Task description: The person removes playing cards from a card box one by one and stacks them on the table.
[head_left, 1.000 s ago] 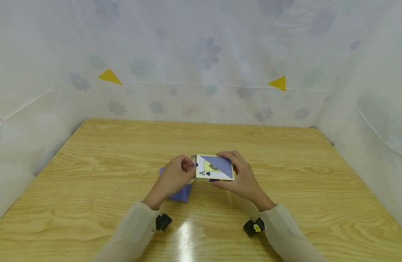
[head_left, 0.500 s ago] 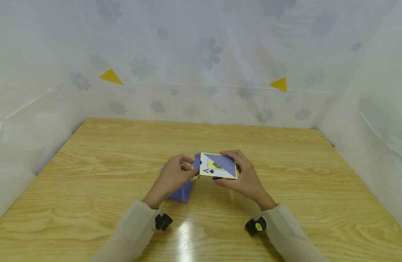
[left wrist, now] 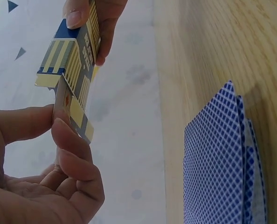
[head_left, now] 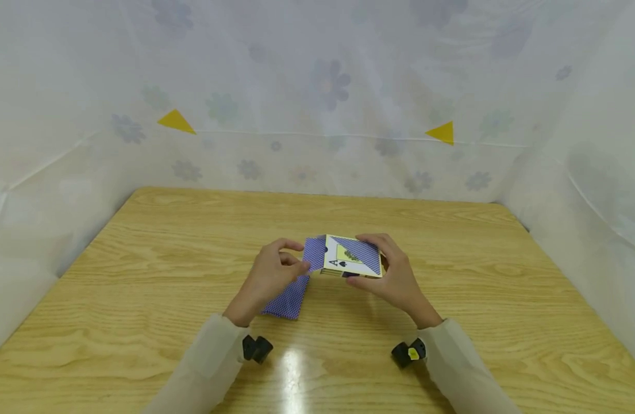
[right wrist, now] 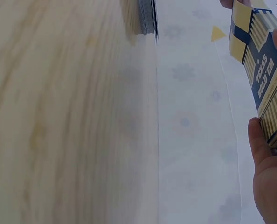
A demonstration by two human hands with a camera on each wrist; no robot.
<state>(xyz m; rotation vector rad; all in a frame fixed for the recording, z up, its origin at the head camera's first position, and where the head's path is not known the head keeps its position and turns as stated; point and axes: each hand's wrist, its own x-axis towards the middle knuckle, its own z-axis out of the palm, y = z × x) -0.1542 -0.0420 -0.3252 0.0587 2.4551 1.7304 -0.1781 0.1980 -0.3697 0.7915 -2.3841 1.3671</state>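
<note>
My right hand (head_left: 397, 279) grips a playing-card box (head_left: 356, 256) by its right end, above the table. An ace of spades is printed on its top face, and "Texas Hold 'Em" shows on its side in the right wrist view. Blue-patterned playing cards (head_left: 314, 253) stick out of the box's open left end. My left hand (head_left: 268, 279) pinches them between thumb and index finger, its other fingers curled. In the left wrist view, an end flap (left wrist: 82, 121) hangs loose beside the pinched cards (left wrist: 60, 95). How many cards are pinched I cannot tell.
A stack of blue-backed cards (head_left: 286, 302) lies on the wooden table (head_left: 193, 247) below my left hand, its layers slightly uneven in the left wrist view. Flower-patterned white sheeting (head_left: 327, 161) with two yellow triangles stands behind the table and along its sides.
My left hand has taken hold of the cards at the box's mouth. The box has moved right and slightly away with my right hand, and more blue card back shows.
</note>
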